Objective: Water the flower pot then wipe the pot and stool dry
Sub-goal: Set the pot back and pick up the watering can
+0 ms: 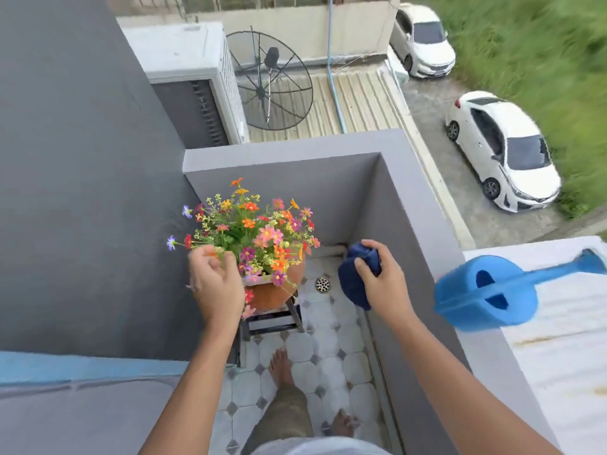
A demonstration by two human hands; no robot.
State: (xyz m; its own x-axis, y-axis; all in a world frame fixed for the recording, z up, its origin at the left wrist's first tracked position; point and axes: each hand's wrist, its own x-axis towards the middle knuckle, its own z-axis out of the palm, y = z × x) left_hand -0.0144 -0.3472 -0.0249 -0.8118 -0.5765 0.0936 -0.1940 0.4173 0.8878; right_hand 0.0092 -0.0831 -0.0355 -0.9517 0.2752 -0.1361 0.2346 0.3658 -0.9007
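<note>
My right hand (pixel 377 277) is clamped shut on a bunched dark blue cloth (pixel 353 280), fingers (pixel 363 266) wrapped over its top, rest of it hanging below my palm. My left hand (pixel 215 284) is loosely curled at the near-left edge of the flowers (pixel 253 231), fingertips among the stems; can't tell if it actually grips any. Terracotta flower pot (pixel 279 287) sits just right of my left fingers on the stool (pixel 276 318), and the blue watering can (pixel 489 292) is on the ledge (pixel 558 349), well right of my right fingers.
</note>
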